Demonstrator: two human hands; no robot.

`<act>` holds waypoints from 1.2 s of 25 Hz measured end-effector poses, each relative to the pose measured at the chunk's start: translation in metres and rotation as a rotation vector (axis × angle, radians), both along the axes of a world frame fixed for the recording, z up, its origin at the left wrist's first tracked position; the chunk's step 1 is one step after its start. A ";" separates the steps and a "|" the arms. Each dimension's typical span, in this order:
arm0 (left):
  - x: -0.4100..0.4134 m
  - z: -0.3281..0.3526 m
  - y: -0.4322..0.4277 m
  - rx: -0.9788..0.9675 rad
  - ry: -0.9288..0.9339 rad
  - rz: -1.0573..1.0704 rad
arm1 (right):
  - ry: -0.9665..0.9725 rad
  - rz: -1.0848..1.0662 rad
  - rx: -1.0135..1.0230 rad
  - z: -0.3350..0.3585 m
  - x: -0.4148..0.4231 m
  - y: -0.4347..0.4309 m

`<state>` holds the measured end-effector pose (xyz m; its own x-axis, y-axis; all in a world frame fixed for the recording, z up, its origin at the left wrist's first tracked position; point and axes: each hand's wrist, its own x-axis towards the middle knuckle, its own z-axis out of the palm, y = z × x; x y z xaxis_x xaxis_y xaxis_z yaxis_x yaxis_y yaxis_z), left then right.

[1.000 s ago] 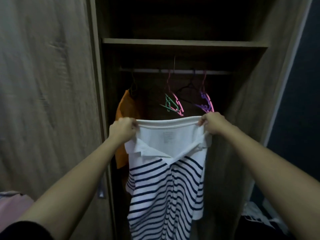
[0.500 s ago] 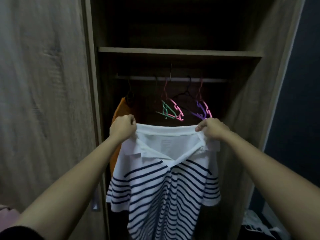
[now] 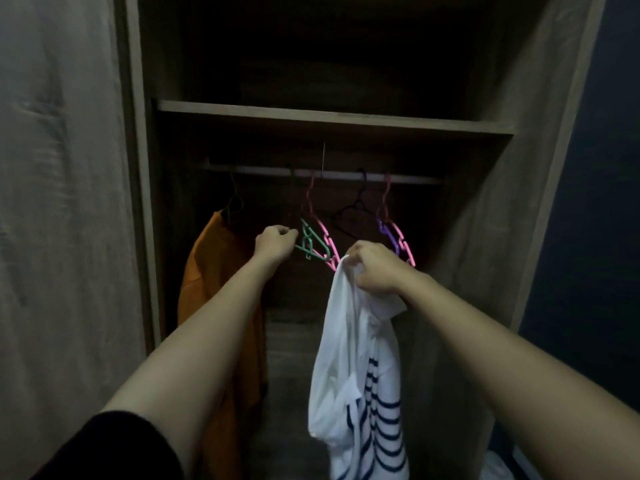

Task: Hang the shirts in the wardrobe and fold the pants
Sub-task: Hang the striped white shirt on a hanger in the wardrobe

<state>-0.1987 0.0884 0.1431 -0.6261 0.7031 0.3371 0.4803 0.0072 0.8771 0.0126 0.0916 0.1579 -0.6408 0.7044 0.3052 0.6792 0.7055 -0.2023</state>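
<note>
Dark wall (image 3: 606, 202) rt, white heap (image 3: 496, 468) below.

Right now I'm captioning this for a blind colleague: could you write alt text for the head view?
The right hand holds a bunched white navy-striped shirt before an open wardrobe, while the left hand grips the end of a green hanger below the rail. An orange garment hangs at left.
</note>
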 end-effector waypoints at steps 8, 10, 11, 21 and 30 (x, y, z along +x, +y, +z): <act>0.010 0.013 0.086 0.058 -0.279 -0.092 | -0.085 0.048 0.055 0.000 0.021 0.049; 0.008 0.011 0.099 0.130 -0.309 -0.131 | -0.108 0.061 0.056 -0.002 0.026 0.059; 0.008 0.012 0.102 0.158 -0.324 -0.135 | -0.116 0.065 0.056 -0.004 0.027 0.064; 0.016 -0.022 0.050 0.060 -0.396 0.031 | -0.012 0.083 -0.013 -0.040 0.014 0.072; 0.008 -0.101 -0.108 -0.117 -0.067 0.214 | 0.038 0.025 -0.096 -0.088 -0.001 0.017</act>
<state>-0.1909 -0.0194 0.0420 -0.7833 0.5837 0.2139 0.3974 0.2055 0.8944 0.0111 0.1084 0.0701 -0.6476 0.7158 0.2613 0.6523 0.6980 -0.2955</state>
